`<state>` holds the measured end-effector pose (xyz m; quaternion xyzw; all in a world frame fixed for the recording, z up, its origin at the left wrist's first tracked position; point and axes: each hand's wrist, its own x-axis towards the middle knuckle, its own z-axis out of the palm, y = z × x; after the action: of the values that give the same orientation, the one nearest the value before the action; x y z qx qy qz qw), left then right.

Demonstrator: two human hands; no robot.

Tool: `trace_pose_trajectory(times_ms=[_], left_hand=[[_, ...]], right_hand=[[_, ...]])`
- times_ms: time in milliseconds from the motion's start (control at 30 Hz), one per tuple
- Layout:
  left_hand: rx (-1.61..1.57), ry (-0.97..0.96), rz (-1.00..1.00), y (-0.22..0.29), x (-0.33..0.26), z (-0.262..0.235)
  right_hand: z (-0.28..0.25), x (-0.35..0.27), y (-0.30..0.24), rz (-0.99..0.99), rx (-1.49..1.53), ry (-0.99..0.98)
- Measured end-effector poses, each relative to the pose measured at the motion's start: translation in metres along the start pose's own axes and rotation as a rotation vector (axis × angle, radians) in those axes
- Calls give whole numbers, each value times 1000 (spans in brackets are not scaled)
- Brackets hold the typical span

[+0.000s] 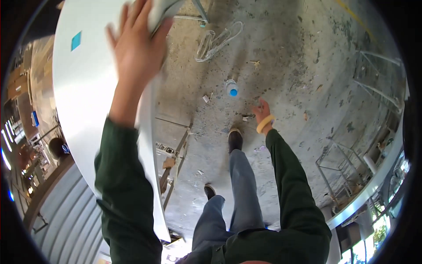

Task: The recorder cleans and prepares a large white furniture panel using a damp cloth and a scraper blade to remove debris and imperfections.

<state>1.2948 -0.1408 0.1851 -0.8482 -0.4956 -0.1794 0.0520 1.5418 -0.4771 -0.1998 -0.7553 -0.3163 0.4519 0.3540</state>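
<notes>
My left hand (140, 50) reaches out over the edge of a long white panel-like surface (77, 105), its fingers spread and slightly blurred. A whitish-grey thing (163, 12) shows between its thumb and forefinger; whether it is cloth or something stiffer I cannot tell, and part lies beyond the view. My right hand (262, 109) hangs above the concrete floor at my right, fingers loosely apart, holding nothing. Around that wrist sits a thick yellow ring (265, 123), perhaps a tape roll. A small teal patch (76, 41) sticks to the white surface.
A clear plastic bottle with a blue cap (232, 88) stands on the stained floor (281, 53), near a loop of pale strapping (217, 42). Metal frames (338, 165) stand at the right. Grey corrugated sheeting (70, 215) lies at the lower left.
</notes>
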Motion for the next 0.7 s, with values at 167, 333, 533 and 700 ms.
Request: trace_pose_trajectory(times_ms=[167, 333, 533, 700], left_hand=[[94, 14, -110, 15, -26, -10], [58, -306, -371, 55, -200, -90], [-51, -328, -445, 65, -307, -144], [-80, -325, -379, 51, -199, -107]], right_hand=[[-55, -73, -85, 584, 308, -30], [-104, -113, -195, 562, 427, -96], [-71, -113, -346, 270, 535, -400], [-15, -70, -441, -17, 261, -590]])
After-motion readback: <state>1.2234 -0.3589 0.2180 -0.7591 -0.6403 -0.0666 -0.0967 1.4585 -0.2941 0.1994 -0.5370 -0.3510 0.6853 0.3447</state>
